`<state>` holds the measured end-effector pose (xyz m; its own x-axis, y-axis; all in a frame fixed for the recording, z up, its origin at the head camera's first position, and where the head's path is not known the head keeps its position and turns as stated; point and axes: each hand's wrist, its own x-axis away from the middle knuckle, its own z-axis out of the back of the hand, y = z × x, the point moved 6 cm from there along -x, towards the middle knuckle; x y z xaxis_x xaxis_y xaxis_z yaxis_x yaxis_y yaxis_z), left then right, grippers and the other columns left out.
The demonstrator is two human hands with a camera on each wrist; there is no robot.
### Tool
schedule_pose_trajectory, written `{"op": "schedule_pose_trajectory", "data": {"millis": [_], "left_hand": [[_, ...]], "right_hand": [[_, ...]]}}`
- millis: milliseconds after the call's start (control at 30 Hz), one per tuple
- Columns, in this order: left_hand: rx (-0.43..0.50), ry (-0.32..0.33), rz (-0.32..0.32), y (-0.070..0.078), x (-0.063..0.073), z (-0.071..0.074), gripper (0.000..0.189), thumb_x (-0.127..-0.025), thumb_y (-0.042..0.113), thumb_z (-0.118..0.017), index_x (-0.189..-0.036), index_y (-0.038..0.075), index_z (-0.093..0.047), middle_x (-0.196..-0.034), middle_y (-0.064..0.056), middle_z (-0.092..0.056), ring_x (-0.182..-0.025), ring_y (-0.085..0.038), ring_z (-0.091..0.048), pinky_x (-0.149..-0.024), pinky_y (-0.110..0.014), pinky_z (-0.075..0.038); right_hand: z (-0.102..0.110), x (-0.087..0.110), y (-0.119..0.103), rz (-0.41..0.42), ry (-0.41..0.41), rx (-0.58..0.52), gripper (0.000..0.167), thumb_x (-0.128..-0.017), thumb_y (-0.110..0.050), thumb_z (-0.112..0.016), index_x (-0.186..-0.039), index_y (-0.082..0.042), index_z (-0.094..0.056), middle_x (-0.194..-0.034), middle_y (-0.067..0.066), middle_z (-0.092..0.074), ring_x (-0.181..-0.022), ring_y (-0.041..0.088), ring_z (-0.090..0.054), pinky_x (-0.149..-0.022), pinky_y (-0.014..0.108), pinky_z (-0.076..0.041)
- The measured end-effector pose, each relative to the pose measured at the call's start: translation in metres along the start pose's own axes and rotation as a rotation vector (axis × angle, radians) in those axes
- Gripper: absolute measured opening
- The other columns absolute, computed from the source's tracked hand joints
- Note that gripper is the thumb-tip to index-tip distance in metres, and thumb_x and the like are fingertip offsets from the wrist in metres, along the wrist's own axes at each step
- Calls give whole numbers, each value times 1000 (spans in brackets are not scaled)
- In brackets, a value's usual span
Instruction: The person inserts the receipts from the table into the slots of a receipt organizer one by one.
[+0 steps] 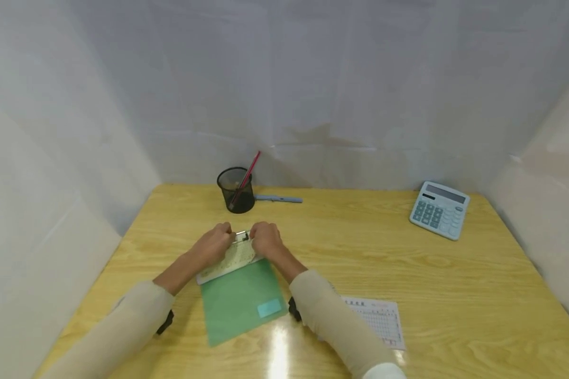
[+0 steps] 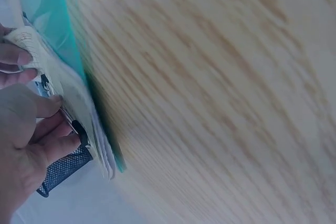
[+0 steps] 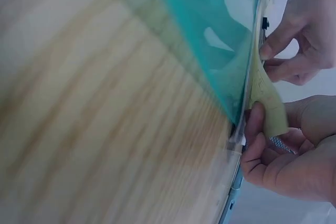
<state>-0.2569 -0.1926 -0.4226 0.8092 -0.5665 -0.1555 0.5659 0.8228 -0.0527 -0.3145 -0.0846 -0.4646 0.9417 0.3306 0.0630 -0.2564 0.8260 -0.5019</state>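
Observation:
Near the pen cup, both hands work at the top edge of a green folder. A stack of yellowish papers lies on its upper part. A metal paper fastener with black sliders runs along that edge. My left hand pinches the fastener, with its fingertips by one black slider. My right hand pinches the curled corner of a yellowish sheet between thumb and fingers. In the left wrist view the papers and folder stand tilted up from the table.
Behind the hands stands a black mesh pen cup holding a red pencil. A blue pen lies beside it. A light-blue calculator is at the back right. A printed form lies partly under the right forearm.

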Motion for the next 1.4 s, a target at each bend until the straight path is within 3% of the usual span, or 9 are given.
{"op": "schedule_pose_trajectory", "data": {"millis": [100,133,200,367,500,700,1000,1200,1400], "left_hand": [[7,20,-1,0,0,1,13,-83,-7,-63,-93,-6,-71,-87,-17,-58,-78,-27,-57,-64,-31,-54],[13,23,-1,-1,0,2,13,-83,-7,-63,-93,-6,-71,-86,-17,-58,-78,-27,-57,-64,-31,-54],[22,24,0,-1,0,1,13,-83,-6,-63,-93,-6,-71,-87,-17,-58,-78,-27,-57,-65,-32,-55],[14,14,-1,-1,-2,0,13,-84,-4,-64,-95,-5,-71,-89,-17,-59,-80,-28,-58,-67,-32,-56],[12,-10,9,-1,-4,0,13,-84,-2,-65,-96,-4,-71,-90,-17,-60,-82,-27,-59,-68,-32,-56],[49,-30,42,-6,-5,0,12,-85,1,-65,-96,-1,-72,-89,-15,-60,-81,-26,-60,-65,-32,-56],[116,-28,71,-12,0,-1,13,-87,2,-63,-98,-2,-70,-93,-16,-60,-83,-27,-60,-67,-34,-56],[134,-19,73,-15,1,-3,16,-86,0,-64,-101,-4,-68,-94,-16,-59,-84,-27,-59,-69,-34,-56],[129,-29,83,-14,2,-2,19,-87,3,-64,-105,-4,-69,-95,-17,-60,-86,-28,-60,-72,-36,-56]], "right_hand": [[6,5,4,-31,-28,-50,23,-81,-3,-59,-94,-16,-72,-99,-4,-71,-94,16,-64,-74,25,-55],[16,17,0,-70,-64,-54,24,-84,0,-58,-99,-12,-72,-106,0,-71,-101,19,-64,-80,28,-56],[28,32,-1,-53,-56,-43,26,-85,2,-55,-103,-9,-71,-109,4,-70,-103,21,-64,-81,29,-56],[51,62,11,1,-45,-50,25,-87,3,-53,-107,-4,-68,-104,10,-70,-85,20,-62,-68,26,-53],[68,83,31,4,-53,-107,21,-88,-3,-59,-108,-4,-67,-94,11,-68,-79,19,-59,-64,27,-51],[99,121,72,35,-47,-152,21,-88,-9,-62,-109,-4,-66,-95,10,-66,-84,20,-61,-68,30,-53],[135,180,138,-43,-21,-144,24,-89,-13,-64,-111,-5,-65,-104,9,-66,-91,19,-59,-71,30,-51],[142,217,168,-114,-43,-102,28,-86,-14,-68,-113,-5,-64,-108,9,-65,-95,22,-60,-75,35,-53],[140,237,189,-172,-106,-62,38,-76,-21,-78,-108,-7,-63,-106,12,-59,-95,25,-58,-79,42,-52]]}}
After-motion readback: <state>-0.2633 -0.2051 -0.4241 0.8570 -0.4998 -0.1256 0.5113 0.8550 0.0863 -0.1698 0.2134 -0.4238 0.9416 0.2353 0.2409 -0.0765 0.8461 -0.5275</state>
